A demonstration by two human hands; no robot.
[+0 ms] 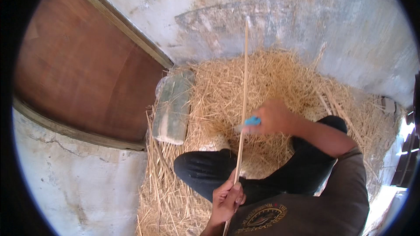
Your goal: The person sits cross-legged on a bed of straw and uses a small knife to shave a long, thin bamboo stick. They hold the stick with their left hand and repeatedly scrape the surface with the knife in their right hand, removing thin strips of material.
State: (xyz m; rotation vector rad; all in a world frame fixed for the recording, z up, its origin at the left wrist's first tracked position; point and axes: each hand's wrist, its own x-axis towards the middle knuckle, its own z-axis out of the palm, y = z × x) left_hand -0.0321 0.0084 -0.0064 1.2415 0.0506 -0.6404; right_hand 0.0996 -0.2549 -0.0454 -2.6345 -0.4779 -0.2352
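Observation:
A long, thin, pale wooden strip [246, 70] stands nearly upright in front of me, its far tip before the wall. Close to my lap, my left hand [228, 196] is closed round its lower part. Farther up, my right hand [276, 116] grips a knife [252, 121] with a blue handle. The short blade points left and lies at or across the strip; whether it touches is not clear. Slight blur covers the right hand and the knife.
Straw-like shavings [280, 70] cover the floor around my bent, dark-trousered legs [203, 166]. To the left, a greenish slab [173, 107] lies beside a brown door panel [87, 65]. A stained pale wall [341, 30] rises at the far side.

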